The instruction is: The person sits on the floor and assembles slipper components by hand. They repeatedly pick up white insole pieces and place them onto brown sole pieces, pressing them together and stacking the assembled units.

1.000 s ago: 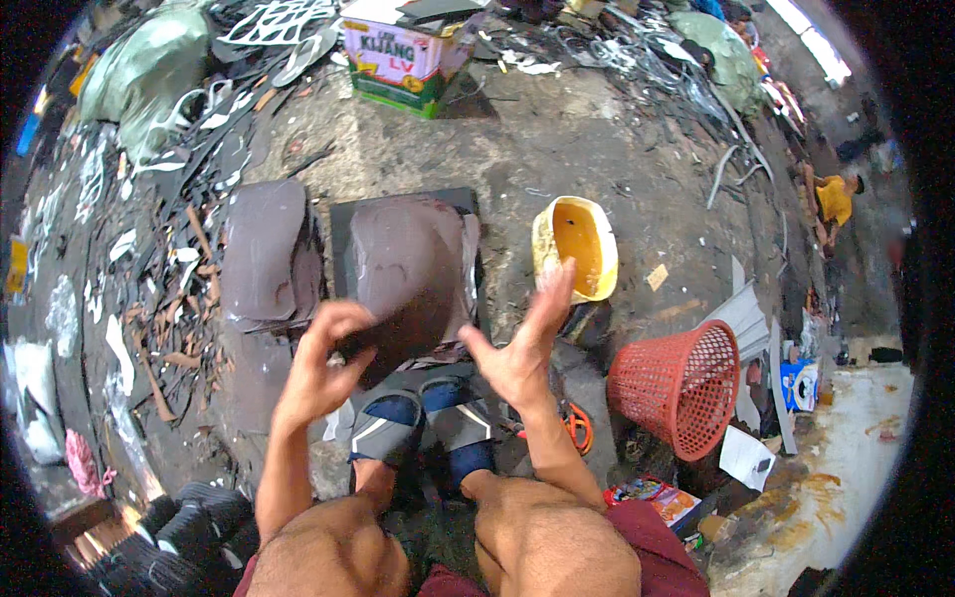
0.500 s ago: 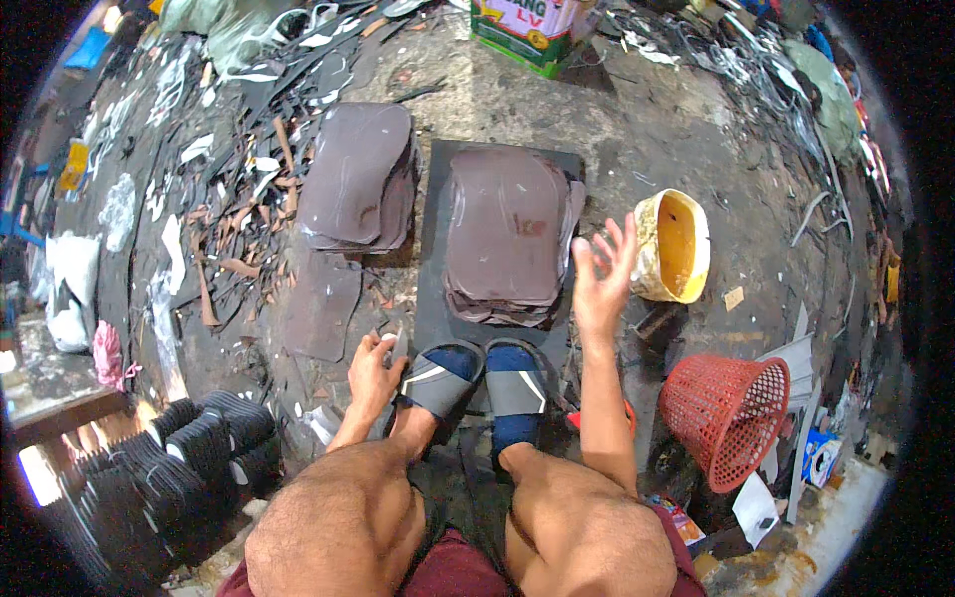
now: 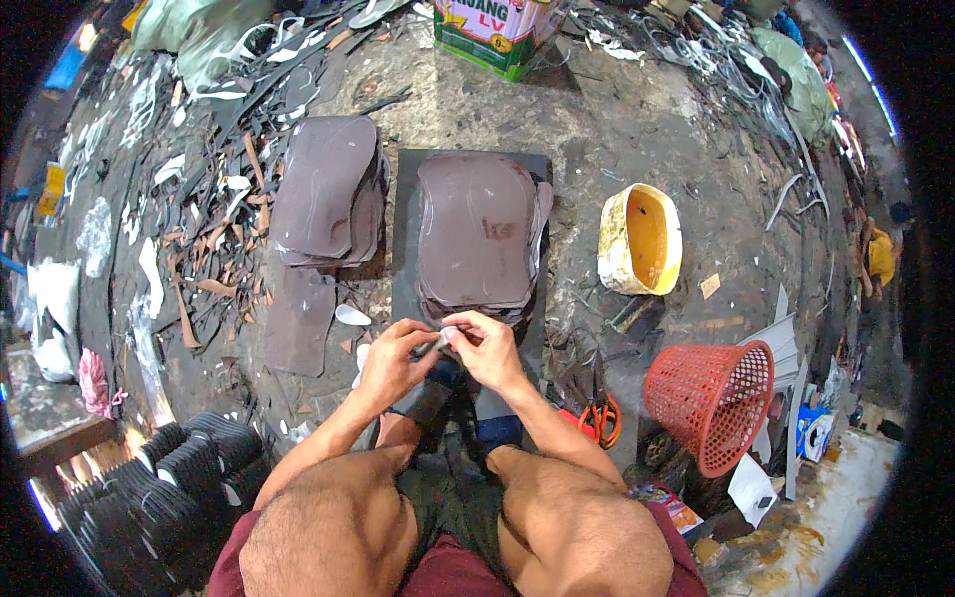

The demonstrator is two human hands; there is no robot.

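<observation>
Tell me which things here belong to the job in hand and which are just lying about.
Seemingly in use:
- small object pinched between left hand and right hand, too small to identify
- brown stack ahead of the hands
- perhaps the pale tub

Probably just lying about:
- scraps at left
- pink bundle
- red basket

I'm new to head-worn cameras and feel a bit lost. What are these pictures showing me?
There is no machine here, only a person's bare hands. The camera is the left one of a fisheye pair on their head, looking down, so straight edges bend near the rim. On the floor sit two stacks of brown sheets: the left stack, and the right stack on a dark board. Farther right are a yellowish tub and a tilted red basket. The left hand and right hand meet, seeming to pinch a small greyish item, too small to name.
</observation>
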